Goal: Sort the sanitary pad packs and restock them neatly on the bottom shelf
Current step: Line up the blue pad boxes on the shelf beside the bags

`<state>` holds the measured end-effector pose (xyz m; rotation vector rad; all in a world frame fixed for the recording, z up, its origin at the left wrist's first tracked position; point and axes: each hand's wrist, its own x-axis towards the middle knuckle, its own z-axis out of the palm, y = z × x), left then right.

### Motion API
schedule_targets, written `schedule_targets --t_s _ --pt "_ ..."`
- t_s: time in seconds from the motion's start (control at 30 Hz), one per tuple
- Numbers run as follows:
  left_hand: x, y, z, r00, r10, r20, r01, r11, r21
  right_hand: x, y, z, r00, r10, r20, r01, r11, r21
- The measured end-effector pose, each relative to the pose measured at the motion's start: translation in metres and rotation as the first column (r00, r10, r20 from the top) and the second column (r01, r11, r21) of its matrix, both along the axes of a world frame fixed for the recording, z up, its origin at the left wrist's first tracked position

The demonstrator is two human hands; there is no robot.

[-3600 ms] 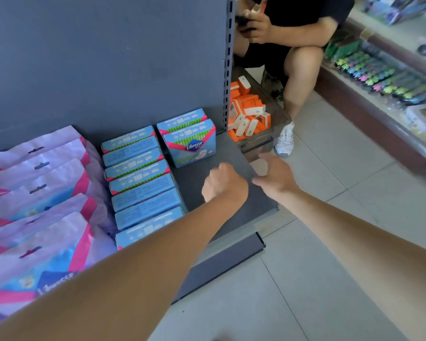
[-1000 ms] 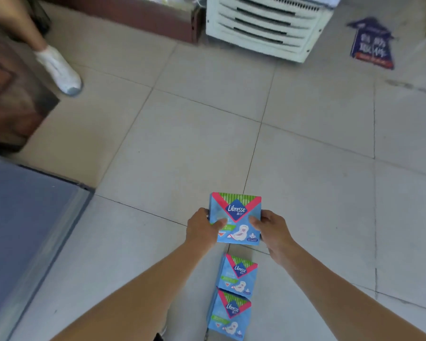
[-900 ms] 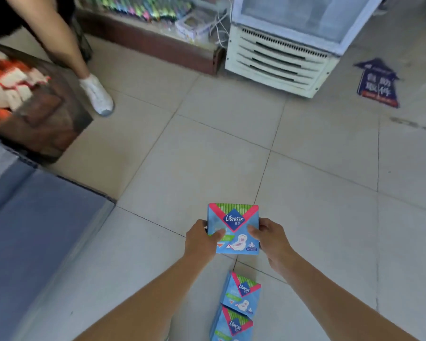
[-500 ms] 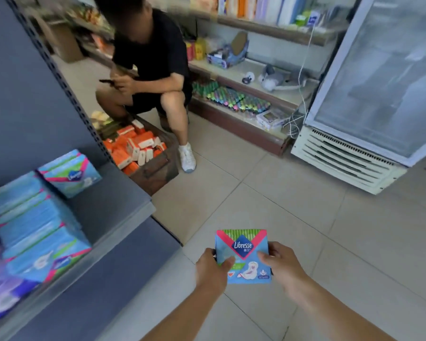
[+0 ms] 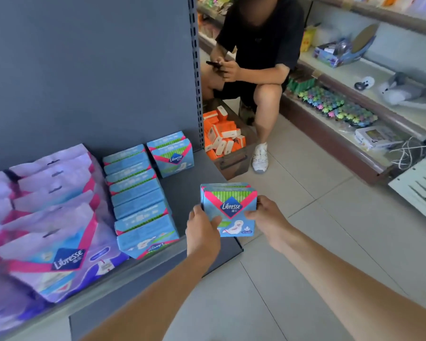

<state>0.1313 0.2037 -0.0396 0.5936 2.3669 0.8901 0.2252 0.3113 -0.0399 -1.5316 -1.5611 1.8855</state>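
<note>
Left hand point(image 5: 202, 232) and right hand point(image 5: 268, 217) gripping blue pad packs point(image 5: 229, 207), perhaps two stacked, above bottom shelf point(image 5: 182, 193) edge, blue pack row point(image 5: 138, 193) at nine o'clock, purple packs point(image 5: 47, 217) beyond

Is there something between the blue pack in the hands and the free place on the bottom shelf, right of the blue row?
Nothing visible does. The left hand and right hand hold the blue pack at the front right edge of the bottom shelf; its bare surface between this pack and the two standing packs behind lies open.
</note>
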Motion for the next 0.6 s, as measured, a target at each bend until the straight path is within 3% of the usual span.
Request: schedule_targets --t_s 0.23,0.37,0.6 --pt "-0.073 0.036 -0.018 0.987 0.159 -0.032 -0.156 0.984 0.089 -0.103 0.036 -0.018 0.997 0.079 0.008 -0.079 0.982 0.171" --pt "-0.101 0.055 -0.033 0.953 0.302 0.007 -0.302 0.951 0.065 -0.151 0.054 -0.041 0.988 0.15 0.044 -0.157 0.953 0.261" --pt "-0.133 0.074 -0.048 0.885 0.45 0.12 -0.454 0.891 0.003 -0.195 0.053 -0.07 0.989 0.141 0.033 -0.145 0.953 0.268"
